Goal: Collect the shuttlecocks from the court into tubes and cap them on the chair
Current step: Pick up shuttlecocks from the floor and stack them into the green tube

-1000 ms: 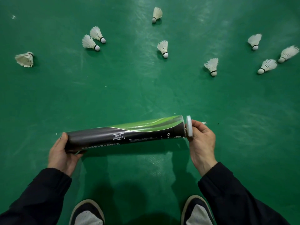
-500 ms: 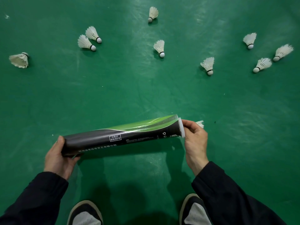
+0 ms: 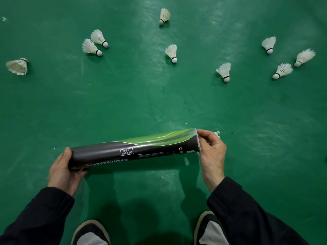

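Lying nearly level above the green court floor (image 3: 159, 96), a black-and-green tube (image 3: 134, 150) is gripped at its ends: the left hand (image 3: 64, 171) is curled round one end, the right hand (image 3: 213, 152) is curled over the other. Nine shuttlecocks (image 3: 171, 53) are scattered farther out.

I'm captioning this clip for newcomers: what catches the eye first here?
A long black-and-green tube held level between the left hand and right hand, low in the middle. Beyond it, nine white shuttlecocks lie scattered across the green court floor.
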`<state>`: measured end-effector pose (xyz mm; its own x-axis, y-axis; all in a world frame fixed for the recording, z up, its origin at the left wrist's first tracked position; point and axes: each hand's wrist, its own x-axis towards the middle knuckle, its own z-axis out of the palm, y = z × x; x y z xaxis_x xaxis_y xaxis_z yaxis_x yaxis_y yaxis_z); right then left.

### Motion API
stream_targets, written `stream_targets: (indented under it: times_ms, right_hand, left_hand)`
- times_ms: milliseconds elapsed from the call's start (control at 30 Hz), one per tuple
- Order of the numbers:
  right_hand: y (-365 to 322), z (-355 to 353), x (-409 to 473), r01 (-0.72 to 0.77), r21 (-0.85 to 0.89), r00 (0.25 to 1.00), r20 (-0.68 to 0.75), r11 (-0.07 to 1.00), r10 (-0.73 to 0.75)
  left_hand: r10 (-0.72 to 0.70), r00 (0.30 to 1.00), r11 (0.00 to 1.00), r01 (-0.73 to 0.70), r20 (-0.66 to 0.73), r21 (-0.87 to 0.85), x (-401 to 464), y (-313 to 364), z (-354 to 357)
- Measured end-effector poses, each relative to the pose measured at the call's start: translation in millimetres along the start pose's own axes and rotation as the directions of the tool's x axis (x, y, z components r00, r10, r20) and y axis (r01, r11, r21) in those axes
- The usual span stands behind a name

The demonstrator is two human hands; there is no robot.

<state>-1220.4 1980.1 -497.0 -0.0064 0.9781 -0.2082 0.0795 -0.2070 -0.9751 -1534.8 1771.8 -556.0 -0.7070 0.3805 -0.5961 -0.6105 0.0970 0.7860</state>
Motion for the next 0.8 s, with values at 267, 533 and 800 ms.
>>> stream_targets:
  times_ms: [267,533,800]
  right_hand:
    - [3,4,-17,0.118,-0.029,0.993,-0.002,0.993,-0.119]
    - [8,2,-26,0.080,0.026,0.992,0.097,0.996,-0.082]
    - [2,8,-26,0.148,0.011,0.984,0.103,0.989,-0.148]
  left_hand:
    - [0.010,0.999,1.000,-0.010,-0.038,-0.001,-10,-1,12]
    - [0.011,1.000,1.000,-0.011,0.007,-0.007,-11,8,11]
    - [0.015,1.000,0.999,-0.015,-0.003,-0.037,-12,6,7]
